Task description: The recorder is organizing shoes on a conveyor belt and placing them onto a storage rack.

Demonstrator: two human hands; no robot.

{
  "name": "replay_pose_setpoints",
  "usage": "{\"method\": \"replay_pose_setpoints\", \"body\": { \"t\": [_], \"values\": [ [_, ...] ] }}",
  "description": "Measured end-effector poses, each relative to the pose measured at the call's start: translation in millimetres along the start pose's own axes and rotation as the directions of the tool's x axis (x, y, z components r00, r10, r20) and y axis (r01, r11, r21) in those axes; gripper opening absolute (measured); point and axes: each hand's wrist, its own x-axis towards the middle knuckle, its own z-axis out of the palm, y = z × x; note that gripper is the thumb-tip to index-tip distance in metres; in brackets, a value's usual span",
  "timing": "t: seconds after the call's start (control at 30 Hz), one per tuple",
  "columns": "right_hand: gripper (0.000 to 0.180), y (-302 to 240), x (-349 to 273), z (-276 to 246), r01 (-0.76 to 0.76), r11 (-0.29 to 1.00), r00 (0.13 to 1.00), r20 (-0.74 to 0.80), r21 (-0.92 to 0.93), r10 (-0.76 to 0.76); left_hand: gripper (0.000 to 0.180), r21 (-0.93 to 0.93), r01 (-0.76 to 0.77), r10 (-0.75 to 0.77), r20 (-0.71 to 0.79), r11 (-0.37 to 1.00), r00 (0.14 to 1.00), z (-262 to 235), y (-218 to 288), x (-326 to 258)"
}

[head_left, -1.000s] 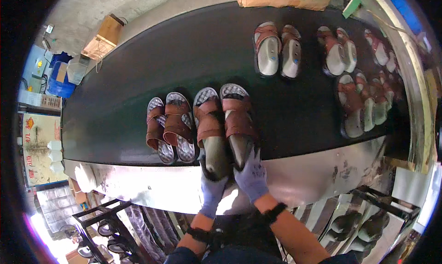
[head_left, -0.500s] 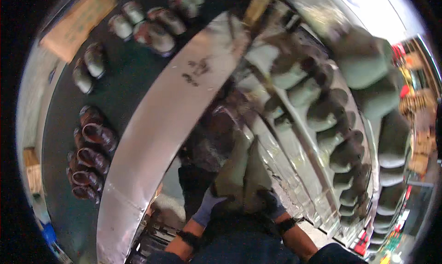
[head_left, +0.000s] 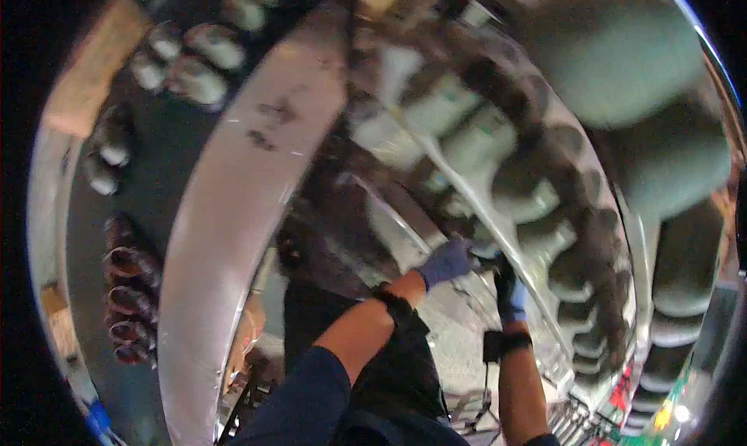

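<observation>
My left hand (head_left: 450, 263), in a blue-purple glove, reaches forward and right to the edge of a rack (head_left: 459, 181). Its fingers are curled against a pale grey shape (head_left: 485, 247) too blurred to name. Close by on the right is my right hand (head_left: 511, 294), in a glove with a dark palm and blue back; its fingers merge with the shadow. Grey-green foot-shaped forms that look like shoe lasts (head_left: 533, 197) stand in rows on the rack beyond both hands. Dark straps circle both wrists.
A long pale metal panel (head_left: 226, 205) curves along my left. Past it, brown shoes (head_left: 128, 298) and pale-toed shoes (head_left: 206, 80) stand on a dark green surface (head_left: 89, 212). Larger grey-green rounded forms (head_left: 607, 57) line the far right. A cardboard box (head_left: 97, 72) sits at far left.
Both hands have moved from my lap, where they held a pair of grey-green pointed lasts, forward and right to the rack. The pair no longer shows in my lap. My view has shifted rightward.
</observation>
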Motion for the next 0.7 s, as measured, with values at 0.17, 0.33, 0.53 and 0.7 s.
{"method": "replay_pose_setpoints", "body": {
  "t": [0.17, 0.33, 0.53, 0.7],
  "values": [
    [0.046, -222.7, -44.4, 81.7, -0.268, 0.819, 0.951, 0.000, 0.508, 0.311, 0.047, -0.002, -0.106, 0.101, -0.260, 0.994, 0.960, -108.4, -35.4, -142.1],
    [0.042, -501.4, 8.4, 212.1, -0.194, 0.810, 0.807, 0.559, 0.553, -0.189, 0.047, -0.228, -0.070, -0.160, -0.841, 0.971, 0.517, -362.0, -20.7, -289.7],
    [0.064, -772.8, 47.9, 443.9, 0.538, 0.741, 0.437, 0.619, 0.402, -0.653, 0.081, -0.185, 0.836, 0.146, -0.943, 0.517, -0.299, -610.3, -89.9, -444.9],
    [0.083, -929.5, 20.1, 584.0, 0.811, 0.581, 0.444, 0.572, 0.072, -0.690, 0.098, -0.407, 0.519, -0.367, -0.912, 0.751, -0.185, -714.1, -120.2, -498.2]
  ]
}}
